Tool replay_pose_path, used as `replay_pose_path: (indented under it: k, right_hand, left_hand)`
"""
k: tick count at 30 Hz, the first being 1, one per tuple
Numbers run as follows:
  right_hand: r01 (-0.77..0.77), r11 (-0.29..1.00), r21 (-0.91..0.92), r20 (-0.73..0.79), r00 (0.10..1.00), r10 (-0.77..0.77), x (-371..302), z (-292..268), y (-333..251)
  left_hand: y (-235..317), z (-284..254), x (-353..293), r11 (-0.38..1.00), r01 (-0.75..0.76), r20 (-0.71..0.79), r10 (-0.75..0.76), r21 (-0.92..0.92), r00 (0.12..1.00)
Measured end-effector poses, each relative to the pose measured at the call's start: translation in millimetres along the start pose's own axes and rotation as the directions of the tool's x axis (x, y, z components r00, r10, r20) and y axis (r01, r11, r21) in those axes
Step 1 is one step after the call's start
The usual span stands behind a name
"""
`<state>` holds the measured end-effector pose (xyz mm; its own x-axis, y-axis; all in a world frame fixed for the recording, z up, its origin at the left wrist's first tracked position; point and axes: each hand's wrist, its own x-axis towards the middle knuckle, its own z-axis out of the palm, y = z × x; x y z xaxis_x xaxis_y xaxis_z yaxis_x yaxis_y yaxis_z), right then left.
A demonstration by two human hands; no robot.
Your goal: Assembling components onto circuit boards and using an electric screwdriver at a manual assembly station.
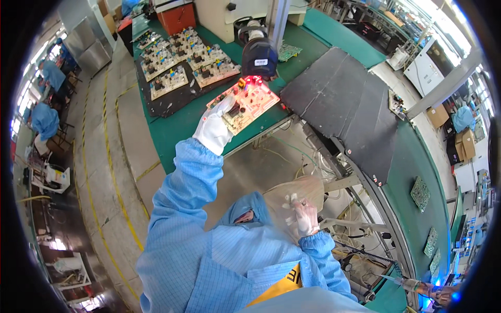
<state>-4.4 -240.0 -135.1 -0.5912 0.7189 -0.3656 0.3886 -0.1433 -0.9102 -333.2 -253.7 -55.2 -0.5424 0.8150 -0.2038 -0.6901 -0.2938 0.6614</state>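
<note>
My left hand [213, 130], in a white glove, grips a populated circuit board [255, 107] by its near left edge. The board is tilted below a black handheld-style scanner [259, 60], whose red light falls across its components. My right hand [306, 216], also gloved, is low near my lap, its fingers curled together. Small white bits show by its fingertips, too small to name. Behind that hand is a pale beige, rounded surface [308, 188] that I cannot identify.
Several circuit boards [172, 57] lie on a black mat [156, 107] on the green bench. Right of the scanner, a black sheet [339, 88] covers part of a curving green conveyor [407, 182] carrying green boards [420, 194]. Another person's hand [443, 295] shows at lower right.
</note>
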Motion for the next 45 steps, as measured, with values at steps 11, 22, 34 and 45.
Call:
replay_pose_path:
  k: [11,22,34,45]
  right_hand:
    - [0.214,0.941,-0.262,-0.31,0.905,-0.292,-40.8,-25.7,2.3]
    - [0.186,0.92,-0.344,-0.358,0.88,-0.312,-35.6,-28.0,15.2]
    - [0.124,0.828,-0.548,-0.403,0.828,-0.39,-48.1,-54.0,27.6]
    - [0.118,0.883,-0.455,-0.379,0.871,-0.312,-24.5,-67.8,37.3]
  left_hand:
    - [-26.4,84.8,-39.5,0.931,0.304,0.465,-0.365,0.203,0.807]
    - [-85.6,217.5,100.5,0.975,-0.172,0.666,0.223,-0.143,0.712]
    - [-98.5,159.9,270.2,-0.133,-0.314,0.339,0.453,0.94,0.824]
    - [-106.8,238.2,250.6,-0.709,-0.244,0.572,0.266,0.661,0.776]
